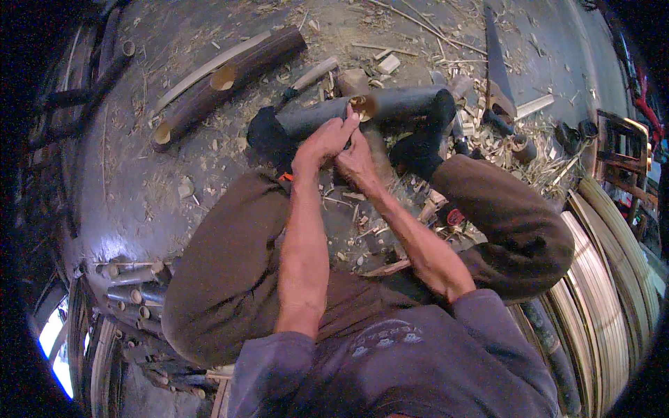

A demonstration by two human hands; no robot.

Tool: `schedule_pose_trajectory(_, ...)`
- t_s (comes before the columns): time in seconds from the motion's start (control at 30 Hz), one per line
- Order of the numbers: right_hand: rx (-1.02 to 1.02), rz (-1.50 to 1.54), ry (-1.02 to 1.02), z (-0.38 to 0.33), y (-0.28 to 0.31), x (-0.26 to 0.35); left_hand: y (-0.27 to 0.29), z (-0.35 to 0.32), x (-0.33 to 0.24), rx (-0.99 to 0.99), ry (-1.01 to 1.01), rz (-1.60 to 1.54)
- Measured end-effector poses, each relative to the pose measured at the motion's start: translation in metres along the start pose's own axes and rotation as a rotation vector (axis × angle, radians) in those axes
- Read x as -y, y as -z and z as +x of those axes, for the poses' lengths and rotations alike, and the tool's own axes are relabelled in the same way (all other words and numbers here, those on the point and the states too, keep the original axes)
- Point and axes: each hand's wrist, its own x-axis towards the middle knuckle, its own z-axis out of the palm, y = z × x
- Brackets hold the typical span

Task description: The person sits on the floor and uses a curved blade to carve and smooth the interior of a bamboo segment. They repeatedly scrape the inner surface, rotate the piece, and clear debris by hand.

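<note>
A dark bamboo pole [408, 103] lies crosswise in front of me, with a black-covered foot [268, 136] against its left end and another [418, 150] by its right end. A notch [362, 106] with pale, brownish cut wood shows at its middle. My left hand [322, 145] is closed at the pole's near side, a finger stretched up to the notch's left edge. Pressed against it, my right hand [357, 161] is closed too. Whatever they hold is hidden between them.
A notched bamboo length [268, 54] lies far left beside a pale strip. Nearer is a wooden-handled tool [315, 74]. A handsaw [497, 70] stands out at far right. Shavings litter the floor. Bamboo poles [136, 296] are stacked left; long slats [592, 279] lie right.
</note>
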Motion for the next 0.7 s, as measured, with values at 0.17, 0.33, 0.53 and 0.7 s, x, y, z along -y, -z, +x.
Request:
schedule_pose_trajectory(0.17, -0.347, 0.206, -0.189, 0.023, -0.046, -0.001, 0.036, 0.038, -0.022, 0.296, 0.006, 0.424)
schedule_pose_trajectory(0.33, -0.564, 0.837, -0.363, 0.063, -0.066, -0.023, 0.037, 0.086, -0.022, 0.271, 0.244, 0.266)
schedule_pose_trajectory(0.53, -0.257, -0.034, -0.192, 0.004, 0.002, 0.0, -0.009, 0.047, -0.004, 0.177, 0.017, 0.366)
schedule_pose_trajectory(0.7, 0.214, -0.438, -0.114, 0.021, 0.107, 0.021, -0.053, 0.024, -0.049, 0.083, 0.051, -0.275)
